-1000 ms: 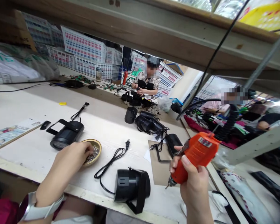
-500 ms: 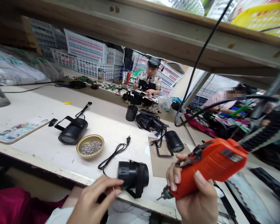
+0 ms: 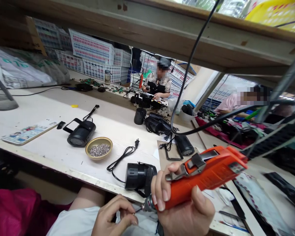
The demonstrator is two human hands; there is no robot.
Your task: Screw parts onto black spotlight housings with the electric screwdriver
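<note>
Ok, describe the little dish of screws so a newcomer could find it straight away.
On the white workbench, look near the front edge, between two black lamp housings. The brass-coloured dish sits there, round and shallow, the only thing heaped with small silver screws.

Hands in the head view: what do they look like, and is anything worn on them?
Both are bare: no gloves, no rings, no sleeves in view. The left hand and right hand have short, plain nails. The wrists are cut off by the frame edge, so a watch cannot be checked.
</note>
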